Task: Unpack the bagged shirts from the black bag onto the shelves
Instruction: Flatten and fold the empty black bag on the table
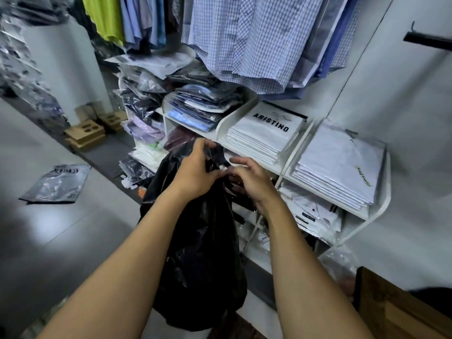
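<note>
1. The black bag (200,253) hangs in front of the shelves (236,117). Its neck is bunched, and no shirt appears to be out yet.
2. The left hand (195,171) grips the gathered neck at the bag's top. The right hand (252,182), just beside it, pinches the same plastic with curled fingers. Whether there is a knot cannot be told.
3. Keep the left hand as the anchor and let the right tease the mouth open. Yanking would probably split the thin plastic.
4. The bag looks heavy, so resting its base on the floor beneath should free both hands.
5. The ARISTINO stack (266,133) behind the bag's top is already tall, so choose another compartment.
</note>
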